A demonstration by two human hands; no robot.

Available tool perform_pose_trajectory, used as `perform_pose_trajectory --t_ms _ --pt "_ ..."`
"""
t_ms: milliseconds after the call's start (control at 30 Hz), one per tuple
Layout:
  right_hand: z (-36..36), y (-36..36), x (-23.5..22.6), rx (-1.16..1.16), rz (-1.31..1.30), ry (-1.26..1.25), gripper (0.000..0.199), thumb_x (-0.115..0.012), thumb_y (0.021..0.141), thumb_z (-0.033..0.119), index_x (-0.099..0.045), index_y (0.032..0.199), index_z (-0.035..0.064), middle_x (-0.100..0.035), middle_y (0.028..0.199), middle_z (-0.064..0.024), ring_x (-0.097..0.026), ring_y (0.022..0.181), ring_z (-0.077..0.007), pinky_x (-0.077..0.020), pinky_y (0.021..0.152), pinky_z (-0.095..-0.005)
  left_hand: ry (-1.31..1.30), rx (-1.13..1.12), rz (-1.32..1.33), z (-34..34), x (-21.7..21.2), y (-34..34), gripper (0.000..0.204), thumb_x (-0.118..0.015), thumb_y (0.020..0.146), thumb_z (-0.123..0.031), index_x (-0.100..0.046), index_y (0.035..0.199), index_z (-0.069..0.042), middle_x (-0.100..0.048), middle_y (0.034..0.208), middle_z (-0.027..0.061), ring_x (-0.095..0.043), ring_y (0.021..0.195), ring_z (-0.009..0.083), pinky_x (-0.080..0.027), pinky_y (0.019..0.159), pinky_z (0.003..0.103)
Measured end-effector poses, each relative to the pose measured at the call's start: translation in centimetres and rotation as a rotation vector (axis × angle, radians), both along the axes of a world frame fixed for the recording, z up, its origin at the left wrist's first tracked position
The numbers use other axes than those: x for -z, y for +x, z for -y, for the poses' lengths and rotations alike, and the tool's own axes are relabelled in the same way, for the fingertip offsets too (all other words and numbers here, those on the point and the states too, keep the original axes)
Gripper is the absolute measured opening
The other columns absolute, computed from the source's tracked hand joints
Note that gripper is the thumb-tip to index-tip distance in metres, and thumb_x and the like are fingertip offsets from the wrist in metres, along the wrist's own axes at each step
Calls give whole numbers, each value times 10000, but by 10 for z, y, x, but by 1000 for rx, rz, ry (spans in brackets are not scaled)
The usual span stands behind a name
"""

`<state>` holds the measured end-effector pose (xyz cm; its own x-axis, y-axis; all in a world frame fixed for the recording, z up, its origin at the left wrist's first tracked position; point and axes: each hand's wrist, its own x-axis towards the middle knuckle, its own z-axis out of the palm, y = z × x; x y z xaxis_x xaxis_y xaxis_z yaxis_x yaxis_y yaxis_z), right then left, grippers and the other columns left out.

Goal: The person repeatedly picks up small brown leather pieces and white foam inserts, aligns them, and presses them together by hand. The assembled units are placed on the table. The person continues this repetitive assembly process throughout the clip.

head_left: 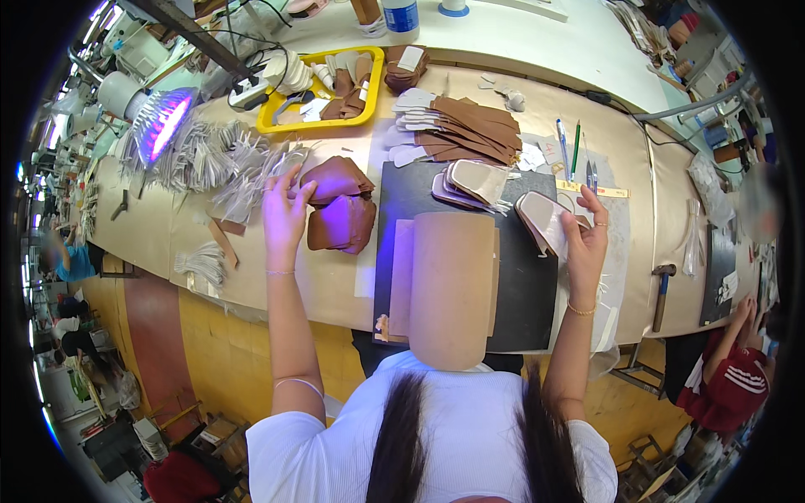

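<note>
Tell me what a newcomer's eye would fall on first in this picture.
Probably the lamp glowing violet at the upper left, with similar violet light on the brown pieces by the left hand. Next, likely the bright yellow tray beyond them, and the big, curved tan block near the picture's centre.

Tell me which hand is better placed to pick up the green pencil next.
Probably the right hand: it is just below the green pencil, though at the pale-faced stack. The left hand is across the dark board, by the brown pieces.
</note>
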<state>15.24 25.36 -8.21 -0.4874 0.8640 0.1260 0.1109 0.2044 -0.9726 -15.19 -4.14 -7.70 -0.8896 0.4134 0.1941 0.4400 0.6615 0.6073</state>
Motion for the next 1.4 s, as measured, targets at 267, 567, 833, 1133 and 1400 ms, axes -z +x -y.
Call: perform_pose_trajectory --t_ms 267,567,833,1133,1400 --pt "-13 20 6 125 623 609 434 -689 786 161 -573 1201 113 -498 1232 -113 -488 1128 -269 -352 950 -423 -79 56 -61 4 9 -5 261 -655 840 -181 -663 1034 -7 -598 936 142 -597 821 261 -479 737 342" --pt "-14 120 0 29 868 452 346 -689 782 163 -646 1122 113 -503 1265 -111 -464 1164 -297 -365 966 -412 -83 84 -14 2 14 -16 228 -655 842 -168 -653 988 7 -607 891 114 -565 701 186 -475 674 316" --pt "1 137 11 8 764 419 336 -678 778 97 -650 1112 81 -577 1166 -104 -551 1049 -267 -430 908 -350 103 50 320 6 12 -35 270 -730 792 -155 -629 959 32 -605 742 14 -525 631 71 -414 574 209" --pt "5 134 11 78 663 540 244 -716 729 91 -630 954 51 -598 925 -74 -546 940 -271 -433 817 -340 107 76 273 6 13 -37 185 -738 789 -163 -615 812 -27 -576 666 -28 -458 558 50 -349 510 194" --pt "9 129 -1 33 813 489 213 -714 733 90 -511 782 49 -566 753 -56 -558 800 -271 -431 759 -378 187 166 229 -7 -9 -8 159 -677 848 -138 -558 827 -35 -560 722 13 -491 607 76 -394 561 216"
